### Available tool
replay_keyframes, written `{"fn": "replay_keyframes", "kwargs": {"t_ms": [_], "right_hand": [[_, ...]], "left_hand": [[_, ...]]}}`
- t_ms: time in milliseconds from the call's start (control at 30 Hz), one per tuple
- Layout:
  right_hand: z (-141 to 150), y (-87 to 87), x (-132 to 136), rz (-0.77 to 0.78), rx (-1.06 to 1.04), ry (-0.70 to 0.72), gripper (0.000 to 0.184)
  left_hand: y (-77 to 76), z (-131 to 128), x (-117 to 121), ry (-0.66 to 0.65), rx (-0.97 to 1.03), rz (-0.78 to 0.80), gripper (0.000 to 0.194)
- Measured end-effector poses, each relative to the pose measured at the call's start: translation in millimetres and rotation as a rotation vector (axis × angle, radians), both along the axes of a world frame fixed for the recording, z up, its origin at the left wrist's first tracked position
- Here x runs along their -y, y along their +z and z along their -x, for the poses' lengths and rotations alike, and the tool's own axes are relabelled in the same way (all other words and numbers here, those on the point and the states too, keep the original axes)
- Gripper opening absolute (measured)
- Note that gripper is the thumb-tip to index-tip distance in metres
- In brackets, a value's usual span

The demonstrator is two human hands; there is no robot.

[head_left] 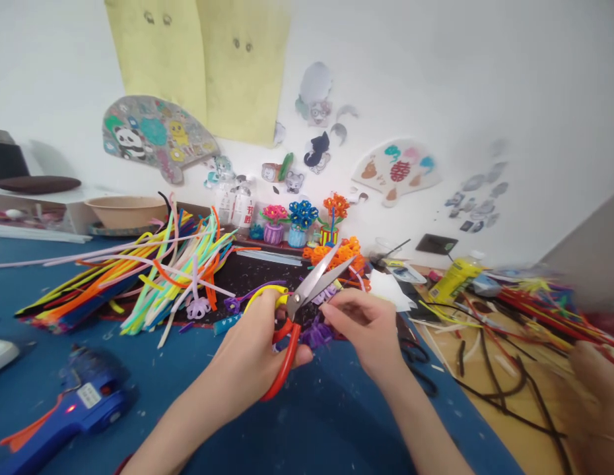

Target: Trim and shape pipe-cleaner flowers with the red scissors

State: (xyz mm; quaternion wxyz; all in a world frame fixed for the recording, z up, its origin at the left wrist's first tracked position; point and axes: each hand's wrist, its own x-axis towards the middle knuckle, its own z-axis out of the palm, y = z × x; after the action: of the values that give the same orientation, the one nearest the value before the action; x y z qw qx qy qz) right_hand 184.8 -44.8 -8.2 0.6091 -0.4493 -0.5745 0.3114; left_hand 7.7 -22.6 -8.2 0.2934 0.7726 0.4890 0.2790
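Observation:
My left hand (255, 346) grips a pair of scissors (307, 287) with a red handle, their blades slightly apart and pointing up and away. A yellow curved piece beside its fingers may be the other handle; I cannot tell. Close to the blades, my right hand (364, 323) is closed in a pinch; whatever sits between its fingertips is too small to make out. Purple fuzzy pieces (317, 333) lie behind and between the hands. A lilac looped flower (198, 307) rests on the dark mat (252, 270) to the left.
Bundles of coloured pipe cleaners (158, 270) spread at left, behind a blue glue gun (84, 402) with a red light. Small potted pipe-cleaner flowers (303, 221) line the wall. At right are a yellow bottle (455, 277), black strands (500, 396) and another person's hand (597, 376).

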Motion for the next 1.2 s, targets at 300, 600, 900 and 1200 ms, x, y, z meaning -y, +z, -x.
{"fn": "replay_keyframes", "kwargs": {"t_ms": [300, 600, 900, 1200], "right_hand": [[-3.0, -0.7, -0.6, -0.213, 0.09, -0.192, 0.014], [-4.8, -2.1, -1.4, -0.232, 0.146, -0.225, 0.01], [-4.1, -3.0, 0.8, -0.264, 0.294, -0.221, 0.014], [-4.6, -7.9, -2.4, -0.279, 0.281, -0.185, 0.011]], "left_hand": [[3.8, -3.3, 4.2, 0.022, -0.273, -0.094, 0.028], [3.1, -0.4, 4.0, -0.004, -0.309, -0.097, 0.03], [4.4, -0.4, 3.7, -0.034, -0.291, -0.111, 0.023], [2.8, 0.5, 1.3, -0.033, -0.336, -0.139, 0.026]]}}
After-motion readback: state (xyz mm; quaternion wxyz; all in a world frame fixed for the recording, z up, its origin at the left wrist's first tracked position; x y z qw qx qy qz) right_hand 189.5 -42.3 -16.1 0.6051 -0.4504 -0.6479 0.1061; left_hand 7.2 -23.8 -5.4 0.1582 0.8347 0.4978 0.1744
